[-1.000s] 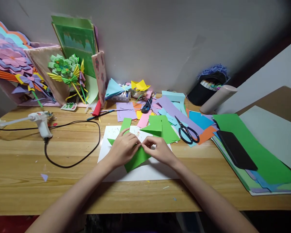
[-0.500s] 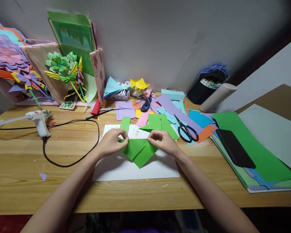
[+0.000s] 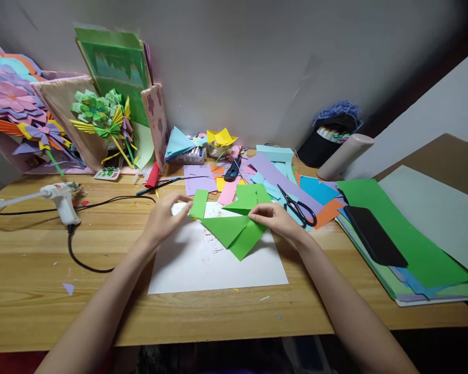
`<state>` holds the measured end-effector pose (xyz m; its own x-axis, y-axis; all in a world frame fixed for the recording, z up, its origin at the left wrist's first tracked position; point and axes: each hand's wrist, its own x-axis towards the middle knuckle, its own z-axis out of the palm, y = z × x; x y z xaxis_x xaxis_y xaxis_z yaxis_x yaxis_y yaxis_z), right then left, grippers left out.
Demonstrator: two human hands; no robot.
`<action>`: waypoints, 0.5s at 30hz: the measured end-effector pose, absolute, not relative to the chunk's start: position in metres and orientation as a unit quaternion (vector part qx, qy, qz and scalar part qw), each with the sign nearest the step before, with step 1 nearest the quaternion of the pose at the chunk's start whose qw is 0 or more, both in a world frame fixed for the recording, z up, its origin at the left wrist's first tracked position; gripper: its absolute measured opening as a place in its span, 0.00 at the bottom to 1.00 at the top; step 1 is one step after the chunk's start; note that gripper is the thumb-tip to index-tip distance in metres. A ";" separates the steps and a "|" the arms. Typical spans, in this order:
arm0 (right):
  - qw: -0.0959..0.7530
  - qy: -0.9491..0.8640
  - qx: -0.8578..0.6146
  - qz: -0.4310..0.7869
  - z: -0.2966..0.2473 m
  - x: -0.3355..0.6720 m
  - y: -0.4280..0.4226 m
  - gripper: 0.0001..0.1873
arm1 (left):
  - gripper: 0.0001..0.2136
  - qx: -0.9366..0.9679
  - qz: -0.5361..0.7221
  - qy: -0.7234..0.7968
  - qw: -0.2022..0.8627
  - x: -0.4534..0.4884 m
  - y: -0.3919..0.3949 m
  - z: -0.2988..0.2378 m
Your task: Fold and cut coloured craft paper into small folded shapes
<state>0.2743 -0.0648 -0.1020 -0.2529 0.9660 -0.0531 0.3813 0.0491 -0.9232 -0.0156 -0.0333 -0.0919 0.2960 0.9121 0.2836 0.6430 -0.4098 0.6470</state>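
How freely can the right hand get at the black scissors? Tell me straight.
Probably yes. The scissors lie uncovered on loose coloured sheets right beside the right hand, with nothing between them. Its fingers pinch the folded green paper, though.

Both bare forearms come in from the near edge and converge toward the middle, palms turned down. The left hand (image 3: 164, 221) is loosely curled, its fingers (image 3: 181, 200) bent forward and slightly spread, with the thumb just apart from the forefinger. The right hand (image 3: 277, 219) lies level with it and well apart, wrist nearly straight, its fingers (image 3: 259, 212) drawn together in a tight pinch pointing toward the left fingers.
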 end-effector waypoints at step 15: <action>0.120 -0.519 -0.846 0.034 -0.106 0.326 -0.058 0.14 | 0.16 0.610 0.234 0.487 0.579 0.023 -0.051 -0.113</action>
